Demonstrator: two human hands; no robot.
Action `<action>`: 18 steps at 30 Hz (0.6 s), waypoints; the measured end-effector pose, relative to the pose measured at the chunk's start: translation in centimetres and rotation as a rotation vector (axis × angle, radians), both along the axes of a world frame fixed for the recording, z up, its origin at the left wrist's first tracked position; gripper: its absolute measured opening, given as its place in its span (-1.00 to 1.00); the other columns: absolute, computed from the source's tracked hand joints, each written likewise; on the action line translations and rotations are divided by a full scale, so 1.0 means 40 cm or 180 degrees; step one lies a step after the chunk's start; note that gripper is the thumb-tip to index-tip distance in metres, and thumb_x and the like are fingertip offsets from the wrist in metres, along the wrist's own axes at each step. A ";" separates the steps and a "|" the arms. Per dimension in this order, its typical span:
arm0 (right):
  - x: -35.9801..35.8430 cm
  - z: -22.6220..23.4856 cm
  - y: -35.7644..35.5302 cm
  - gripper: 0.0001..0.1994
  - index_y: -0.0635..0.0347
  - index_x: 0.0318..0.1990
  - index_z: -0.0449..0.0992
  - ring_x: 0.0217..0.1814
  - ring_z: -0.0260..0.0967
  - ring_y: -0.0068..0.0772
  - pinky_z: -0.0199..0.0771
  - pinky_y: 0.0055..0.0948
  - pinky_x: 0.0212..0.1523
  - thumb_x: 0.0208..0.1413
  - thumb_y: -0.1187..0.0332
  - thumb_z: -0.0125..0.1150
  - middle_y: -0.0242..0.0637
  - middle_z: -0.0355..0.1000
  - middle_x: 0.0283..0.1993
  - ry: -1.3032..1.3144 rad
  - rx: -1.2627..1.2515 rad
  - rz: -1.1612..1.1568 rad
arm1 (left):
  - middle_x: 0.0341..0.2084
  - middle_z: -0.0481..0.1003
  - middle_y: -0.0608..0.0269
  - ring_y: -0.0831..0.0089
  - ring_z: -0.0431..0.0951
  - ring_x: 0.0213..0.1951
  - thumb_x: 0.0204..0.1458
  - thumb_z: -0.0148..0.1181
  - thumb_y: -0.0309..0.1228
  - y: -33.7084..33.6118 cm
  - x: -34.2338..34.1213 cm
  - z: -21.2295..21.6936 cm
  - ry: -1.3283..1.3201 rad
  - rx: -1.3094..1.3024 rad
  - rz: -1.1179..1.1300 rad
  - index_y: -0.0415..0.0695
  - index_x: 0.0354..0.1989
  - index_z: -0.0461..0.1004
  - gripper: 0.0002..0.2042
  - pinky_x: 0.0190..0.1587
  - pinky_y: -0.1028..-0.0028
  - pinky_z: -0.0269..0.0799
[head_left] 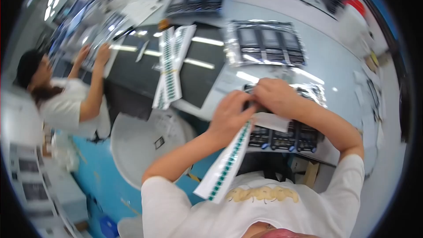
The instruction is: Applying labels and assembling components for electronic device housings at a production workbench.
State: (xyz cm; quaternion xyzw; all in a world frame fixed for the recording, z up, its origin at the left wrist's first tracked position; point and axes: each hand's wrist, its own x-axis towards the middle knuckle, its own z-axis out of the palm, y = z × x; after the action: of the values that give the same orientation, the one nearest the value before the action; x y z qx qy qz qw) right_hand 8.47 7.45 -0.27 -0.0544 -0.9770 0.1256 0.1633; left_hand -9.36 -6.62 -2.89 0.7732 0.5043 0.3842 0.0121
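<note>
My left hand (231, 113) is closed, with a white strip of green square stickers (229, 164) hanging from it towards my body. Right beside it, my right hand (274, 97) bends its fingers down, pinched together over a small dark piece between the hands; what that piece is stays mostly hidden. Beneath my right wrist lies a white paper flap (272, 122). At the table's near edge, under the hands, is a row of black panels with blue tabs (284, 138). A shiny clear plastic tray or bag (315, 91) lies partly behind my right forearm.
Black panels in shiny plastic packaging (267, 43) lie ahead. More sticker strips (169, 68) cross on a dark mat (202, 64), left. A co-worker (66, 92) stands there, hands raised over the table. A white round bin (145, 143) is below. A red-capped white bottle (354, 22) stands far right.
</note>
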 end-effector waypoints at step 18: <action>0.177 -0.100 0.648 -0.79 0.16 -0.18 0.57 -0.16 0.43 -0.41 0.46 -0.38 -0.10 0.13 0.27 0.39 -0.34 0.55 -0.16 0.0416 -0.1604 -0.2444 | 0.12 0.46 0.21 0.15 0.46 0.10 -0.12 0.33 -0.49 0.025 -0.004 0.012 0.0663 0.0106 -0.0143 -0.07 -0.03 0.58 -0.61 0.13 0.14 0.30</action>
State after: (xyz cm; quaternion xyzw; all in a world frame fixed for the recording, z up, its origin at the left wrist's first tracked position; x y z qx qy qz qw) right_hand 15.53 33.36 -4.28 -0.4422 -0.8129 0.2927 0.2409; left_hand -9.51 -5.62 -2.42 0.8202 0.4790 0.3097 -0.0447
